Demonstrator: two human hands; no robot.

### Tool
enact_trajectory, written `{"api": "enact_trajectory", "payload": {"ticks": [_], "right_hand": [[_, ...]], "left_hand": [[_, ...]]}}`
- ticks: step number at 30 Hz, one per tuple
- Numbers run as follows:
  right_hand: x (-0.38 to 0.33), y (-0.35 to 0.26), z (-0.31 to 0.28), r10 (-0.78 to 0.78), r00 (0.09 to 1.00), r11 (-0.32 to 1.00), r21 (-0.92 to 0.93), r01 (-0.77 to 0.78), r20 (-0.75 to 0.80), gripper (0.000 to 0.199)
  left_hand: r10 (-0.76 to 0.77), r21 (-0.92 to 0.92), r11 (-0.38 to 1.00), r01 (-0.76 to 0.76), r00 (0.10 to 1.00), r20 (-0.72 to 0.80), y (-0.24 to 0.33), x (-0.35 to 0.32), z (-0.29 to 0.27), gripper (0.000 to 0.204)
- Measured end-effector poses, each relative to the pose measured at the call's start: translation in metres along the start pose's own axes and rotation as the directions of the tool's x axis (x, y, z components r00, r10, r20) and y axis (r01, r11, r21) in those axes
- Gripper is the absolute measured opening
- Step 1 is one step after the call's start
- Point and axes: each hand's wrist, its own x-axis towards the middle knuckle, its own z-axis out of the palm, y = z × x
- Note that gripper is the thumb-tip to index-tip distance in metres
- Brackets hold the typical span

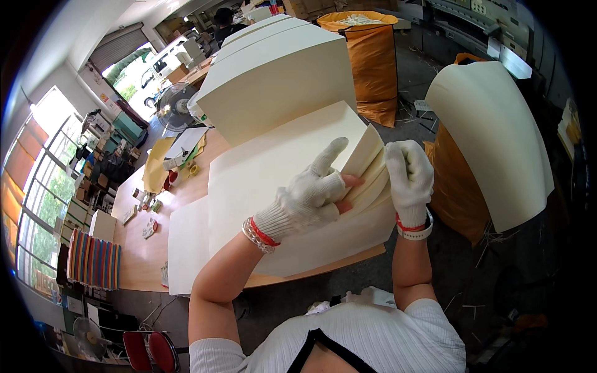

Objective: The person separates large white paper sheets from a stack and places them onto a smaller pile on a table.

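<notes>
A stack of large cream paper sheets [273, 155] lies on the table in front of me. At its right side several sheets [372, 180] are bent up and fanned in curved layers. My left hand [309, 198], in a white knitted glove with bare fingertips showing, rests over the stack. Its thumb is stretched away, and the fingertips touch the fanned sheets. My right hand [409, 177], also gloved, is closed at the right edge of those sheets, fingers curled in and seemingly pinching them; its fingertips are partly hidden.
Behind rises a tall block of cream paper [280, 81]. An orange sack [370, 68] stands beyond it, and a large curved sheet [491, 143] drapes over another sack at right. A fan [176, 107], tape rolls and striped stack [93, 260] are at left. A person [226, 28] is far back.
</notes>
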Motion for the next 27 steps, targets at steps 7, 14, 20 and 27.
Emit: {"api": "enact_trajectory", "payload": {"ticks": [7, 14, 20, 27], "right_hand": [[0.000, 0.002, -0.001, 0.000, 1.000, 1.000, -0.015, 0.000, -0.004, 0.020], [0.000, 0.000, 0.001, -0.011, 0.999, 0.999, -0.040, 0.009, -0.040, 0.018], [0.000, 0.004, 0.002, -0.059, 0.997, 0.998, -0.042, 0.057, -0.056, 0.017], [-0.002, 0.004, -0.002, -0.013, 1.000, 1.000, -0.002, 0.013, -0.011, 0.017]], "left_hand": [[-0.022, 0.128, 0.992, 0.020, 1.000, 0.014, 0.017, 0.005, -0.003, 0.018], [-0.069, 0.030, 0.997, 0.067, 0.995, 0.079, 0.004, 0.001, -0.003, 0.029], [-0.100, -0.044, 0.994, 0.101, 0.995, 0.027, 0.012, 0.004, -0.002, 0.038], [-0.063, 0.097, 0.993, 0.060, 0.998, 0.030, 0.016, 0.004, -0.004, 0.024]]}}
